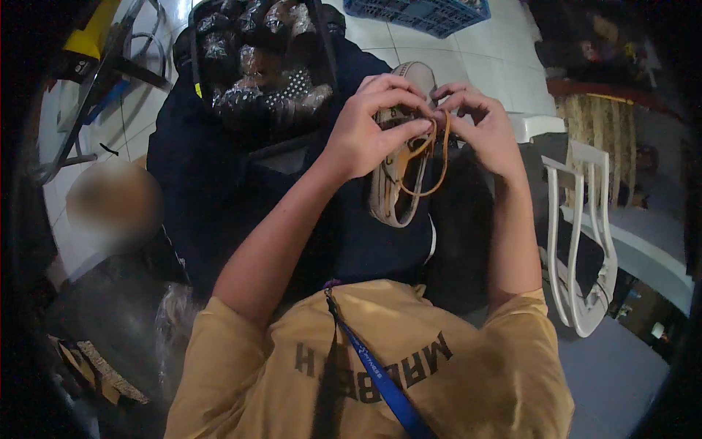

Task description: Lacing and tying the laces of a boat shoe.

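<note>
A beige shoe (pixel 379 199) with a low collar rests on my lap, its toe pointing away from me. A tan lace (pixel 446 164) runs from its eyelets and hangs in a loop over the shoe's opening. My left hand (pixel 376 121) is closed in a pinch on the lace at the left of the eyelets. From the other side, my right hand (pixel 479 121) pinches the lace too, its fingertips almost meeting those of the left. The fingers cover most of the eyelets and the lace's ends.
Ahead to the left, a black crate (pixel 333 55) holds several plastic-wrapped items. A blue crate (pixel 409 16) stands beyond on the tiled floor. To my right is a white plastic chair (pixel 574 249). A metal frame (pixel 95 95) and another person (pixel 113 201) are at the left.
</note>
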A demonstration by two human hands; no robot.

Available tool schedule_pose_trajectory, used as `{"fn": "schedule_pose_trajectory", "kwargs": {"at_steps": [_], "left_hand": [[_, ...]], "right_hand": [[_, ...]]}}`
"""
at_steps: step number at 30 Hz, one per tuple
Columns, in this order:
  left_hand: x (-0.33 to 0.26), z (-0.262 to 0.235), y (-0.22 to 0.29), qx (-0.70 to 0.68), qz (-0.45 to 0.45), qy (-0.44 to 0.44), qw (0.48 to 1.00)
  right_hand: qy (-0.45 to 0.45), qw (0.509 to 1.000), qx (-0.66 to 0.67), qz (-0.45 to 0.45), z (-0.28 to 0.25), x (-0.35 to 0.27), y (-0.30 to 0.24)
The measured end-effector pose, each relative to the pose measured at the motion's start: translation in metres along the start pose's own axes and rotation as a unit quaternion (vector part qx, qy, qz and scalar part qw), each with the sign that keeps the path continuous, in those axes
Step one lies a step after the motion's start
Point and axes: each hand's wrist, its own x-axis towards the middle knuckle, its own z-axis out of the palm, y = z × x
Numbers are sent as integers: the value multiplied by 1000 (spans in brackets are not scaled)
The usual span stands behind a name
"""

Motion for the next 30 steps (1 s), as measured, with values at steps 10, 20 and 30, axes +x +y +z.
{"fn": "schedule_pose_trajectory", "kwargs": {"at_steps": [10,20,30], "left_hand": [[-2,7,-8,-44,0,8,999],[-2,8,-12,-105,-13,25,994],[0,5,-8,-57,-10,-7,998]], "right_hand": [[31,991,-105,-76,6,10,0],[66,979,-152,-115,12,2,6],[176,948,-214,-155,45,-61,2]]}}
